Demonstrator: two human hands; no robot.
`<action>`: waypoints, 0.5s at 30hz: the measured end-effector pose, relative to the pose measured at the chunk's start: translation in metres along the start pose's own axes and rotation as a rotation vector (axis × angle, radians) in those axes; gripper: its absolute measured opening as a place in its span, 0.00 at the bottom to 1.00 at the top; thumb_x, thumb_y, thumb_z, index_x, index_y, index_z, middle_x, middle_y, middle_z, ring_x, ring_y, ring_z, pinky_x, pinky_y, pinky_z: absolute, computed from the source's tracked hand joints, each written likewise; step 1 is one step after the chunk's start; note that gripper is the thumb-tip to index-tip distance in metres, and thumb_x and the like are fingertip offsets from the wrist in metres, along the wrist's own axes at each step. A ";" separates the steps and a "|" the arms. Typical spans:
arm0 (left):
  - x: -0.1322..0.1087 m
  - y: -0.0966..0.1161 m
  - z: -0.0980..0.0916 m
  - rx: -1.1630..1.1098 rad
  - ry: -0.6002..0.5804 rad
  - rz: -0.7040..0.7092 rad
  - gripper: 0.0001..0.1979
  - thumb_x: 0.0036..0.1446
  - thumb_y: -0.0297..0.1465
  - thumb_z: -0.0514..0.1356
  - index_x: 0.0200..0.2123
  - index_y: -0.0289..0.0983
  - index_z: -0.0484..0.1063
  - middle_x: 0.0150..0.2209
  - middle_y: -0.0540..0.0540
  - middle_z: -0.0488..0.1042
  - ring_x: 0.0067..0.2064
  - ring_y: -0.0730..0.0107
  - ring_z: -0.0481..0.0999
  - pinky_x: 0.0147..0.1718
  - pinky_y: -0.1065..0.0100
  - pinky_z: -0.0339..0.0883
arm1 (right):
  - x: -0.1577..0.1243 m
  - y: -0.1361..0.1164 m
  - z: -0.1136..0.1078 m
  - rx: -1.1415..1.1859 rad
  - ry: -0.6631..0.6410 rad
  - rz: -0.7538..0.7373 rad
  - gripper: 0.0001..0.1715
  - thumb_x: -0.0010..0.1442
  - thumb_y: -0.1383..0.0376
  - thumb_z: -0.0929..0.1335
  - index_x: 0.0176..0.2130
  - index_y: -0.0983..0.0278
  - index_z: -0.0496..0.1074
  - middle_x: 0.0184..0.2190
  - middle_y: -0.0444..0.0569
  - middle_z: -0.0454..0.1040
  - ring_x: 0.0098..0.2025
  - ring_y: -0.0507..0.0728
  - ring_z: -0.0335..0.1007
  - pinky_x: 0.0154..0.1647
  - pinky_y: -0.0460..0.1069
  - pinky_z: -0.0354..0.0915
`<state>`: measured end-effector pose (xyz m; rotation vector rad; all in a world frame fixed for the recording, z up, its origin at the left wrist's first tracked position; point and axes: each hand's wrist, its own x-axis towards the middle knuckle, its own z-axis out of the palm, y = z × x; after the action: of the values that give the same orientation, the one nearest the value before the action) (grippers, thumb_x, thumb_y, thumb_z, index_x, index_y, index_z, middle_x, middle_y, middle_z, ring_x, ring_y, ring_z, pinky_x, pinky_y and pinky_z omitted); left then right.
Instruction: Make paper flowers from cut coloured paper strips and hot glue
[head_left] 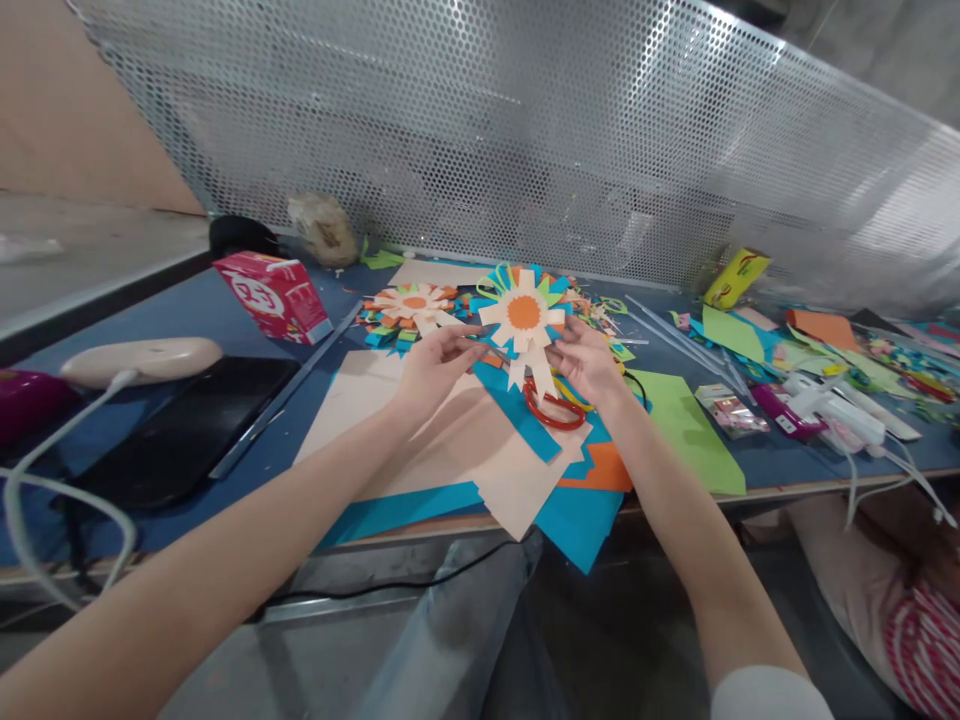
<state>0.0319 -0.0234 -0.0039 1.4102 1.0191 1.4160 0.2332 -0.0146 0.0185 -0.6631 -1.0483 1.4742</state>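
A layered paper rosette (523,314) in cream, blue and green, with an orange centre and cream tails, is held up between both hands. My left hand (444,362) pinches its left side. On the right, my right hand (587,358) has its fingers closed at the rosette's edge. Behind my left hand lies a second paper rosette (414,302) with an orange centre. Red-handled scissors (553,412) rest under the held rosette's tails. Cream paper sheets (420,430) lie below my hands, with blue paper (581,525) under them.
A pink box (274,297), a black phone (187,430) and a white corded device (142,362) are at left. Green paper (690,435), a yellow box (736,278) and a white glue gun (836,410) are at right. A perforated metal panel (450,130) stands behind; another person's legs (862,580) show lower right.
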 end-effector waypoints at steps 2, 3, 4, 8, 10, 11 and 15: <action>0.000 0.000 0.001 -0.050 0.015 -0.046 0.19 0.45 0.40 0.63 0.38 0.34 0.73 0.23 0.50 0.72 0.27 0.74 0.70 0.26 0.72 0.64 | -0.001 -0.001 0.001 -0.001 -0.009 0.004 0.20 0.45 0.78 0.65 0.38 0.60 0.65 0.30 0.39 0.76 0.33 0.51 0.75 0.44 0.51 0.71; 0.000 0.000 0.001 -0.091 0.020 -0.068 0.18 0.47 0.42 0.61 0.37 0.34 0.73 0.22 0.50 0.70 0.27 0.73 0.70 0.25 0.72 0.64 | -0.002 -0.002 0.002 0.000 -0.016 0.008 0.20 0.45 0.78 0.64 0.38 0.60 0.65 0.30 0.39 0.76 0.33 0.51 0.74 0.44 0.51 0.71; 0.000 0.000 0.002 -0.141 0.025 -0.085 0.19 0.48 0.44 0.60 0.35 0.34 0.73 0.22 0.50 0.70 0.27 0.73 0.70 0.25 0.72 0.64 | -0.003 -0.003 0.002 0.001 -0.026 0.014 0.20 0.45 0.78 0.64 0.38 0.60 0.65 0.31 0.39 0.76 0.33 0.50 0.74 0.43 0.50 0.71; -0.002 0.002 0.006 -0.260 0.000 -0.076 0.21 0.46 0.48 0.60 0.32 0.35 0.71 0.28 0.47 0.73 0.31 0.69 0.73 0.27 0.69 0.66 | -0.007 -0.002 0.006 0.019 -0.057 0.036 0.19 0.45 0.79 0.64 0.36 0.60 0.66 0.30 0.38 0.76 0.29 0.48 0.73 0.38 0.46 0.72; -0.003 0.002 0.008 -0.180 -0.037 -0.052 0.20 0.41 0.45 0.65 0.32 0.35 0.71 0.30 0.47 0.74 0.32 0.68 0.74 0.28 0.68 0.67 | -0.008 0.000 0.008 0.025 -0.078 0.049 0.19 0.45 0.79 0.64 0.35 0.59 0.66 0.29 0.37 0.75 0.28 0.48 0.72 0.37 0.45 0.72; -0.004 0.002 0.009 -0.129 -0.044 -0.045 0.21 0.39 0.44 0.67 0.31 0.35 0.71 0.29 0.47 0.75 0.31 0.68 0.73 0.29 0.68 0.68 | -0.008 0.000 0.008 0.027 -0.093 0.055 0.19 0.46 0.79 0.64 0.35 0.59 0.66 0.28 0.36 0.75 0.28 0.47 0.72 0.38 0.46 0.71; -0.004 0.001 0.008 -0.051 0.016 -0.047 0.22 0.35 0.44 0.68 0.29 0.34 0.71 0.26 0.47 0.74 0.28 0.69 0.72 0.28 0.68 0.68 | -0.006 0.000 0.005 0.039 -0.099 0.057 0.22 0.45 0.80 0.64 0.37 0.59 0.66 0.28 0.35 0.74 0.28 0.48 0.72 0.42 0.49 0.71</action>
<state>0.0401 -0.0278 -0.0036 1.3315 1.0130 1.4112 0.2297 -0.0220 0.0199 -0.6021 -1.0807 1.5867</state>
